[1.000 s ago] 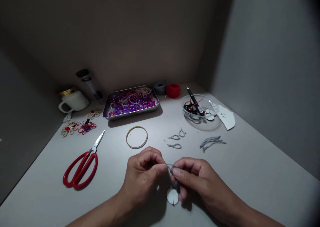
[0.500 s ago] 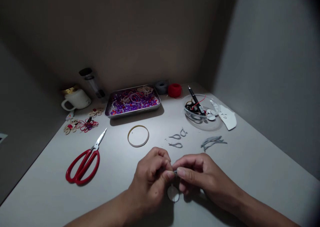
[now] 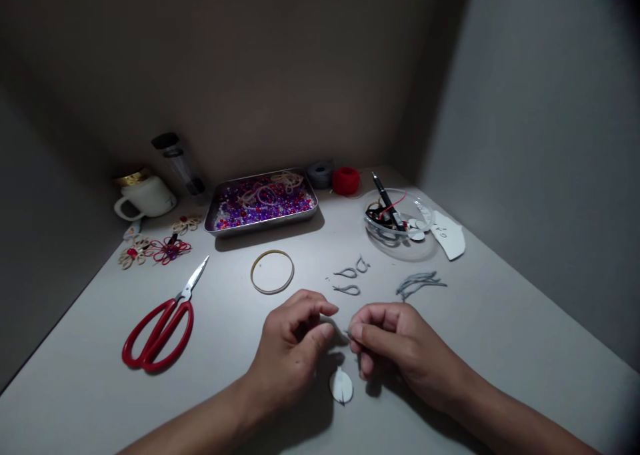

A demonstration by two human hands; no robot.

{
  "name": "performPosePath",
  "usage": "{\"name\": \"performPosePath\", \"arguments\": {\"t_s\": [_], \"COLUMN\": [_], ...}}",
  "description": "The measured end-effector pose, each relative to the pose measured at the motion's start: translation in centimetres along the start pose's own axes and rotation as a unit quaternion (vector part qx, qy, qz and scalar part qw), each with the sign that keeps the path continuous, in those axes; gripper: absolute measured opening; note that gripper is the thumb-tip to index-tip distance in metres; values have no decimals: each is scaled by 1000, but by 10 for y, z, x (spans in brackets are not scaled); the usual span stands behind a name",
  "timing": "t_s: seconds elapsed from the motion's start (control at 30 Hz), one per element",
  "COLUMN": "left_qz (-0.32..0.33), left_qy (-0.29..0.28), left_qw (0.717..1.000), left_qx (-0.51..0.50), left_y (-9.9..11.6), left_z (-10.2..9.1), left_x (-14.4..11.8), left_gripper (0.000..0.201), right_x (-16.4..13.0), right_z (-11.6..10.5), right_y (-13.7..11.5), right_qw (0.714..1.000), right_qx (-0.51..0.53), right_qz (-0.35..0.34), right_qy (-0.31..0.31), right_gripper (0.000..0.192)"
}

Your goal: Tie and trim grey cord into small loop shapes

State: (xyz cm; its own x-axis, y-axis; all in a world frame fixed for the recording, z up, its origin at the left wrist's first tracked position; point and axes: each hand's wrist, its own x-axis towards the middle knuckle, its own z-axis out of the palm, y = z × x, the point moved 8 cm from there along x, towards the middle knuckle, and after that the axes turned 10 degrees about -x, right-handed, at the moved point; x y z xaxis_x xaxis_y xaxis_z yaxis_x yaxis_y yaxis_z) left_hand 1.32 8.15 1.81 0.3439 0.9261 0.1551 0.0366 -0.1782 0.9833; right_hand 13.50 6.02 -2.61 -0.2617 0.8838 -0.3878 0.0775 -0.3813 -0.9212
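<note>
My right hand [image 3: 395, 341] pinches a short piece of grey cord [image 3: 347, 333] between thumb and fingertips; most of it is hidden. To its left, my left hand [image 3: 295, 338] is open, thumb and forefinger apart with nothing between them. Below and between the hands lies a small round white disc [image 3: 341, 387] with a dark mark or thread at its lower edge. Beyond the fingers lie several grey cord loops [image 3: 347, 289]. A bundle of cut grey cords [image 3: 419, 283] rests farther right.
Red-handled scissors [image 3: 163, 331] lie at left, near a hoop [image 3: 273, 291] and cord flowers [image 3: 170, 249]. Behind stand a bead tray [image 3: 265, 228], grey yarn [image 3: 320, 175], red yarn [image 3: 346, 181], a mug [image 3: 150, 198] and a clear tube [image 3: 180, 165]. A clear dish [image 3: 425, 228] holds a pen.
My hands have moved apart. The left fingers have opened and let go, while the right hand keeps the grey cord. The view has shifted slightly.
</note>
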Motion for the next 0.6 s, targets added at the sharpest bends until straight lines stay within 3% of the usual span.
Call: {"name": "performPosePath", "arguments": {"t_s": [0.1, 0.27, 0.43, 0.6], "left_qz": [1, 99, 156, 168], "left_qy": [8, -50, -82, -91], "left_qw": [1000, 993, 978, 972], "left_qx": [11, 45, 109, 137], "left_y": [-2, 12, 22, 20], "left_z": [-2, 11, 15, 19], "left_x": [-1, -6, -10, -13], "left_gripper": [12, 12, 14, 15], "right_x": [2, 2, -1, -2], "right_z": [0, 6, 13, 13], "right_y": [4, 4, 5, 3], "right_qw": [1000, 999, 997, 998], "right_qx": [14, 20, 51, 44], "right_qz": [18, 32, 35, 35], "right_qy": [5, -7, -38, -39], "right_gripper": [16, 19, 16, 21]}}
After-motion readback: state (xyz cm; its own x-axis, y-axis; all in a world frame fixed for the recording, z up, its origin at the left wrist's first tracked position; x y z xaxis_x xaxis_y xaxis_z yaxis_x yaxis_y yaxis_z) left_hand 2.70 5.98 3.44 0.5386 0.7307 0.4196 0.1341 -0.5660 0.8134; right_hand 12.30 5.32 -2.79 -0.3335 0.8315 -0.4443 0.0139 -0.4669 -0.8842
